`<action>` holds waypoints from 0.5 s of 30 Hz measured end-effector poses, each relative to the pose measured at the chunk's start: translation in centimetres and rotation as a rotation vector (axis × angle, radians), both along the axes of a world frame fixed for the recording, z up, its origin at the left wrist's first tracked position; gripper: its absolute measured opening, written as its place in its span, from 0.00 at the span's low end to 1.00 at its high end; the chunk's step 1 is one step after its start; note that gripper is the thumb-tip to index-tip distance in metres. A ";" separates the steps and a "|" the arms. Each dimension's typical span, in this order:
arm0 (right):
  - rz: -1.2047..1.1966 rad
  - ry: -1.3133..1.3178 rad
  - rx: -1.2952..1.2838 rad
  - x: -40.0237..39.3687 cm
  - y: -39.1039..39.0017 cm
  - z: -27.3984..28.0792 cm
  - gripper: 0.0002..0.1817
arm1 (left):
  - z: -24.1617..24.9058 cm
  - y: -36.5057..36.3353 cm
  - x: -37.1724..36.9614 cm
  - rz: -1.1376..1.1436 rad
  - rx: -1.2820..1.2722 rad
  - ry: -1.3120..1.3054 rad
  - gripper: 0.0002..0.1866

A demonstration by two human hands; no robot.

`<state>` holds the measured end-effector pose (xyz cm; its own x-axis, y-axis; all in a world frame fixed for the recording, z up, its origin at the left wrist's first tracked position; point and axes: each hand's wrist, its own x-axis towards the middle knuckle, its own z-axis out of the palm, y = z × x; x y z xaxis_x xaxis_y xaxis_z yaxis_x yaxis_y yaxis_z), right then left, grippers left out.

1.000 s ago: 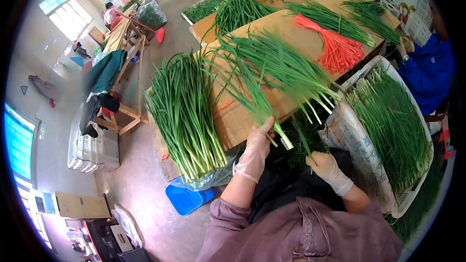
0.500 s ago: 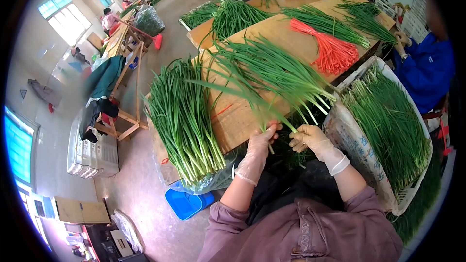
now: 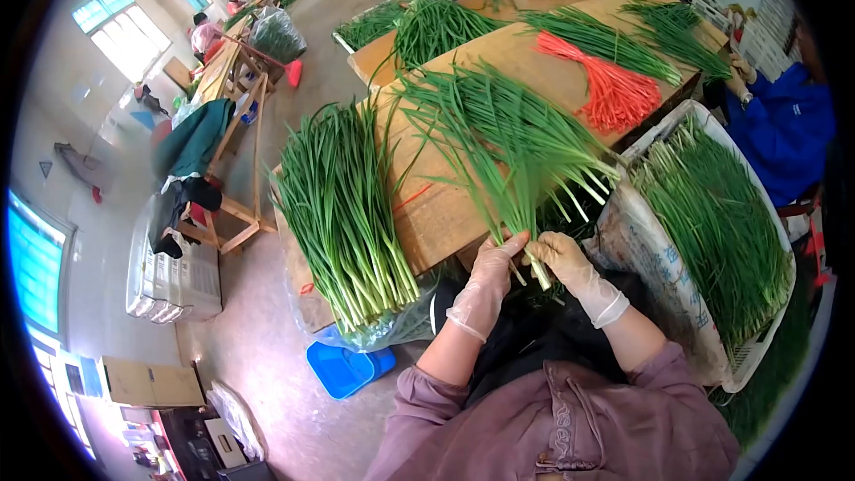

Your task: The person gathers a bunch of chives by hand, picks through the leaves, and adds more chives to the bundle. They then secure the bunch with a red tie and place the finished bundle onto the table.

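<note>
My left hand (image 3: 497,260), in a thin pale glove, is closed round the lower stalks of a few garlic chives (image 3: 509,196). Their pale ends point down toward my lap. Close beside it, my gloved right hand (image 3: 561,260) pinches the same stalks from the other side; its fingertips are partly hidden. A loose pile of garlic chives (image 3: 503,116) lies on the wooden table (image 3: 436,218) just beyond both hands, white ends to the right. At the table's left end rests a large, neatly aligned bundle of garlic chives (image 3: 343,214).
To my right stands a white crate (image 3: 773,312) full of chives. A heap of red ties (image 3: 614,98) lies on the table. A blue bin (image 3: 343,370) is on the floor at left. A co-worker in a blue sleeve (image 3: 788,125) works at far right.
My hands have come closer together, and the right has moved left onto the stalks. The held chives have swung from slanting left to more upright.
</note>
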<state>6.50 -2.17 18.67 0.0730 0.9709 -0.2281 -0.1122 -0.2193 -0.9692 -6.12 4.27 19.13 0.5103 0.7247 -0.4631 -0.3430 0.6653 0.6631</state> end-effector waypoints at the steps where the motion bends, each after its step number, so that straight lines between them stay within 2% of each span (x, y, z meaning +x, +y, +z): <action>1: -0.095 -0.304 0.184 0.1 0.2 -1.2 0.16 | 0.2 0.1 0.3 0.083 0.042 0.031 0.06; 2: -0.188 -0.607 0.367 0.1 0.2 -2.1 0.15 | 0.3 0.1 0.5 0.168 0.083 0.063 0.05; 3: -0.292 -0.684 0.376 -0.6 -0.3 -0.5 0.14 | 0.0 0.1 0.5 0.188 0.138 0.073 0.06; 4: -0.292 -0.683 0.380 -0.4 -0.9 -0.6 0.14 | -0.3 0.7 0.3 0.190 0.141 0.073 0.06; 7: -0.053 -0.634 0.195 0.8 -4.5 -0.7 0.13 | 0.6 3.2 -0.7 0.359 0.133 0.028 0.08; 8: 0.046 -0.628 0.135 1.0 -5.8 -0.1 0.14 | 1.8 3.8 -1.1 0.329 0.151 0.082 0.08; 9: 0.126 -0.947 0.135 2.0 -6.6 -3.1 0.15 | 2.1 4.1 -1.6 0.285 0.153 0.053 0.07; 10: 0.130 -0.948 0.138 2.7 -7.3 -3.5 0.15 | 2.2 4.2 -1.9 0.240 0.154 0.026 0.07; 12: 0.343 -1.203 -0.041 3.5 -8.0 -3.8 0.16 | 0.9 3.7 -1.4 0.196 0.123 0.058 0.07; 14: 0.036 -0.795 0.034 3.0 -5.9 -0.2 0.13 | 0.5 2.6 -0.5 0.124 0.099 0.097 0.07; 15: -0.017 -0.813 0.208 2.6 -4.8 2.2 0.13 | 0.1 2.2 -0.1 0.093 0.073 0.117 0.07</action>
